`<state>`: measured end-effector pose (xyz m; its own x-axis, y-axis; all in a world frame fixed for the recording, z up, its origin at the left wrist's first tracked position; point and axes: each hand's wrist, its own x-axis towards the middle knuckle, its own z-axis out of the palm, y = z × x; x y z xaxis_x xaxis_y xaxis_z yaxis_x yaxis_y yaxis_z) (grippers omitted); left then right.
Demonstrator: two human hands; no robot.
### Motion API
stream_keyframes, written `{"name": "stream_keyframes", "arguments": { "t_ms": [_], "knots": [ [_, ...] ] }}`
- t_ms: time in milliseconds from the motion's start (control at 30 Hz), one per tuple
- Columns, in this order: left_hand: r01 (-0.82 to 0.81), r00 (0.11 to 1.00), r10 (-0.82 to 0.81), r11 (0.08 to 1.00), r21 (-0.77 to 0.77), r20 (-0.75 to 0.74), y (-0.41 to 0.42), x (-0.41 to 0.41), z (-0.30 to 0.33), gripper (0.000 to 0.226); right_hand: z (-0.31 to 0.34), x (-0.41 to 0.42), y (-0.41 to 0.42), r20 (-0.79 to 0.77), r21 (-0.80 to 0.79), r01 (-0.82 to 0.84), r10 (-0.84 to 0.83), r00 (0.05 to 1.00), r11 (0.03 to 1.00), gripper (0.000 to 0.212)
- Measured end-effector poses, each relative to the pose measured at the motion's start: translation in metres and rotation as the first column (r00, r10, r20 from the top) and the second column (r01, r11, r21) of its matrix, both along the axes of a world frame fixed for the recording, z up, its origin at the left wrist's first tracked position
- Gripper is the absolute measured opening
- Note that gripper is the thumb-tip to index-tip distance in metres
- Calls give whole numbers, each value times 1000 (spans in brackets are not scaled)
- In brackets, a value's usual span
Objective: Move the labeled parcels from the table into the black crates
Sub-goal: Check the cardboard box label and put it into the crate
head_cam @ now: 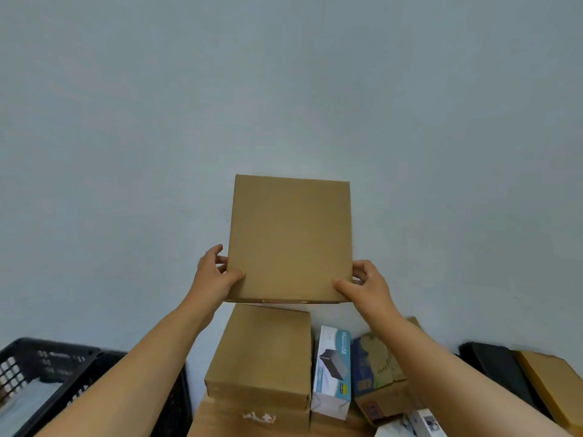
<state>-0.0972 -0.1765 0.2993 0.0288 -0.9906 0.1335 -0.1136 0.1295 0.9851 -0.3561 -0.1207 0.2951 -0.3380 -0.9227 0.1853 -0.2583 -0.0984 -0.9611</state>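
A plain brown cardboard parcel (289, 236) is held up in front of the pale wall, its broad face toward me and no label showing. My left hand (212, 276) grips its lower left edge, thumb on the front. My right hand (366, 283) grips the lower right edge the same way. Below on the table sit another brown parcel (262, 351), a white and blue USB-device box (332, 370) and a blue and brown printed box (377, 370). A black crate (47, 383) stands at the lower left.
A second black crate (495, 364) at the lower right holds a flat brown parcel (555, 383). More small white boxes (416, 424) lie at the table's near edge. The grey-blue wall fills the upper view.
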Motion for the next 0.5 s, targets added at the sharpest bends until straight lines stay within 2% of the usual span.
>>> {"name": "stream_keyframes", "arguments": {
  "t_ms": [100, 167, 300, 433, 500],
  "knots": [
    [45, 999, -44, 996, -83, 9, -2, 5, 26, 73, 22, 3, 0, -10, -54, -24, 24, 1000, 998, 61],
    [100, 995, -96, 985, -138, 32, -1, 8, 42, 76, 35, 8, -1, -39, -75, -11, 8, 999, 997, 70],
    [126, 992, -121, 974, -187, 36, -6, 16, 66, 72, 62, 16, -1, 32, -102, 10, -7, 999, 995, 47],
    [94, 993, -78, 973, -209, 84, -18, 21, 79, 65, 79, 14, 0, -39, -14, 38, -38, 998, 999, 29],
    [97, 994, -82, 974, -206, 78, -21, 22, 84, 62, 83, 12, -1, -30, 22, 37, -36, 999, 999, 28]
  ]
}}
